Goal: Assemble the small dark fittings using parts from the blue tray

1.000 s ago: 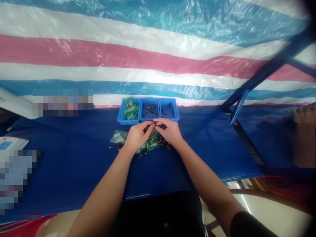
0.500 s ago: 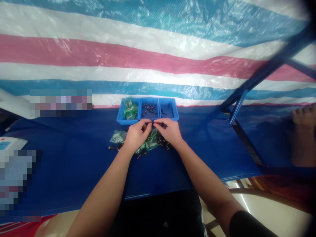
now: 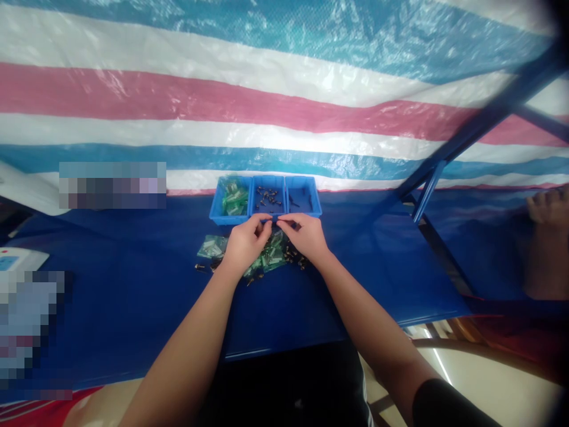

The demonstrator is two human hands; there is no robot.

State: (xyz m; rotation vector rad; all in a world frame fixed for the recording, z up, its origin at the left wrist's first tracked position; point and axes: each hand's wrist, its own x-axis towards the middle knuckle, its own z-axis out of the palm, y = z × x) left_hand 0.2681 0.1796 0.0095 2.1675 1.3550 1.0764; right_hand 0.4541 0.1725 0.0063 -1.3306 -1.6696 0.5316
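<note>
Left hand (image 3: pixel 249 239) and right hand (image 3: pixel 307 235) nearly meet over the desk (image 3: pixel 133 296), fingers almost pinched, can't tell if they've got anything. Little green bags (image 3: pixel 272 257) and loose screw-looking bits (image 3: pixel 303 262) lie below, blue bins (image 3: pixel 225 220) right in front.

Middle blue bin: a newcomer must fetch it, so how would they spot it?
On the blue table by the striped sheet stand three blue bins. The middle bin holds scattered brassy pieces, its left neighbour green bags, its right a few dark ones.
</note>
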